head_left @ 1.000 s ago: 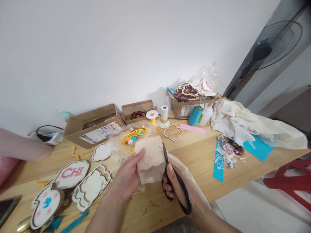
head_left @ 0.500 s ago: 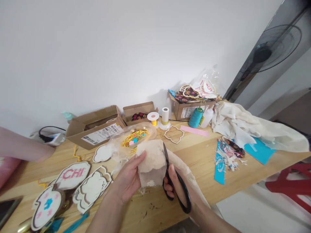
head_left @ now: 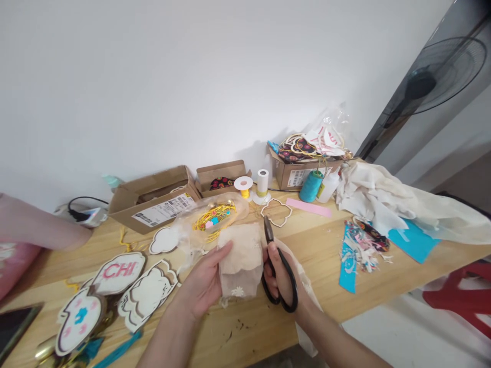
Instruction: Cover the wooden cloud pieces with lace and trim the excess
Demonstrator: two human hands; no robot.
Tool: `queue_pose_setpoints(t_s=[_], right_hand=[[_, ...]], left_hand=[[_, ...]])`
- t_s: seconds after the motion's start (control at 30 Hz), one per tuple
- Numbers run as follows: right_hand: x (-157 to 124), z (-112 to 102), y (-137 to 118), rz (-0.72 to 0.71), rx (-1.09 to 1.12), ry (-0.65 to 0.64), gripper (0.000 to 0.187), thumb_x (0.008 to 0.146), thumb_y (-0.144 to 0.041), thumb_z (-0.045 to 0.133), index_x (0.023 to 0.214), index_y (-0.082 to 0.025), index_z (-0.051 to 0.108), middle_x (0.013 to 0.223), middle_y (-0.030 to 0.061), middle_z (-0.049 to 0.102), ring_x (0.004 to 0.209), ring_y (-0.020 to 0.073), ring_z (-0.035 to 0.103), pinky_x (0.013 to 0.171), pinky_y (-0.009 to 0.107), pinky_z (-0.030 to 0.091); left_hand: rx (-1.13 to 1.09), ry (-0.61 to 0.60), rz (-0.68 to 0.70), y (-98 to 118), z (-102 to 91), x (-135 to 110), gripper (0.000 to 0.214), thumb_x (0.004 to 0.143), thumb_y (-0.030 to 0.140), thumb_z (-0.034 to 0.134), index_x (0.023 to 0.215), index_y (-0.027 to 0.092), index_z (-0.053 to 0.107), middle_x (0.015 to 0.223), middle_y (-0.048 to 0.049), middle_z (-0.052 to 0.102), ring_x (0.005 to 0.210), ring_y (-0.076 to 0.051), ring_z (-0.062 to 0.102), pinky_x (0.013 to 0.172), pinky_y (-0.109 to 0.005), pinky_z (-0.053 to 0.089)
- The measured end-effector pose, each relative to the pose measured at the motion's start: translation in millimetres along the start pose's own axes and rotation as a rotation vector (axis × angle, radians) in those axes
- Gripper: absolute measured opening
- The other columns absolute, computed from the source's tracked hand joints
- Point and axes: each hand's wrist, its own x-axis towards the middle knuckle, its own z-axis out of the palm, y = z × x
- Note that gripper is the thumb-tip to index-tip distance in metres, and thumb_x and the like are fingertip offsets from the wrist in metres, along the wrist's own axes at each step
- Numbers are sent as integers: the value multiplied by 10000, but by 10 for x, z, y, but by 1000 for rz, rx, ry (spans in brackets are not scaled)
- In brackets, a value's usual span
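Centrally in the head view, the left hand [head_left: 206,283] pinches a folded cream cloth [head_left: 241,253] between thumb and fingers over the wooden table [head_left: 322,250]. The right hand [head_left: 283,278] curls around black scissors [head_left: 269,234], blades seemingly together, just beside the cloth's right edge.
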Motion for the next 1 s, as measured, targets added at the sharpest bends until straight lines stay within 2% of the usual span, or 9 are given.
queue_pose_setpoints(t_s=[0.13,0.33,0.4,0.47,0.57,0.67,0.77,0.9,1.0], right_hand=[[170,-62,-45,8,124,-48,445,717,-635,439,762,-193,472,501,-92,347,351,25,247,301,134,206],[391,-182,-259,49,181,-191,455,687,-645,466,780,-200,486,504,-93,334,356,28,215,306,136,147],[429,-270,-397,-4,190,-245,486,705,-671,401,793,-203,496,525,-80,346,366,35,209,313,146,141],[458,-401,-563,-108,130,-217,533,705,-701,344,808,-206,512,534,-69,359,370,43,216,320,161,157],[520,-678,-797,-268,-202,-81,499,697,-668,407,841,-209,540,523,-56,410,380,61,284,353,186,221],[617,-1011,-926,-366,-823,12,350,653,-489,593,848,-198,586,574,-16,523,474,97,425,434,209,294],[714,-1334,-942,-399,-1429,52,226,624,-275,626,837,-200,620,682,30,615,611,143,520,527,227,335],[767,-1668,-956,-432,-1611,-179,297,657,-142,517,932,-187,619,813,44,657,692,147,559,599,218,374],[720,-1733,-1077,-434,-1613,-254,340,645,-103,492,945,-183,630,844,53,663,740,159,575,644,226,398]], left_hand=[[-77,40,-70,84,-105,14,387,841,197,437,1188,27,461,851,-159,691,776,-246,662,729,-353,529],[-135,1,-44,68,-273,148,406,846,174,413,1219,14,413,769,-146,699,712,-227,671,665,-314,541],[-130,8,-34,17,-282,175,404,851,172,399,1221,10,406,752,-146,699,691,-228,672,636,-312,542],[-121,23,-38,-41,-275,182,401,854,174,392,1216,2,407,737,-147,698,673,-229,672,619,-314,542],[-118,26,-52,-118,-252,164,392,846,174,405,1194,-4,429,745,-150,698,691,-234,671,633,-324,539],[-82,38,-45,-150,-227,122,362,816,158,455,1140,0,486,754,-151,698,692,-243,670,634,-337,537],[11,70,34,-128,-211,93,291,767,120,527,1040,27,565,773,-148,699,676,-242,669,617,-323,533],[135,36,158,-78,-225,156,244,720,109,590,953,42,608,781,-157,696,659,-244,666,600,-317,525],[186,-4,190,-71,-237,257,238,711,151,613,928,52,618,759,-156,695,641,-243,664,593,-319,518]])
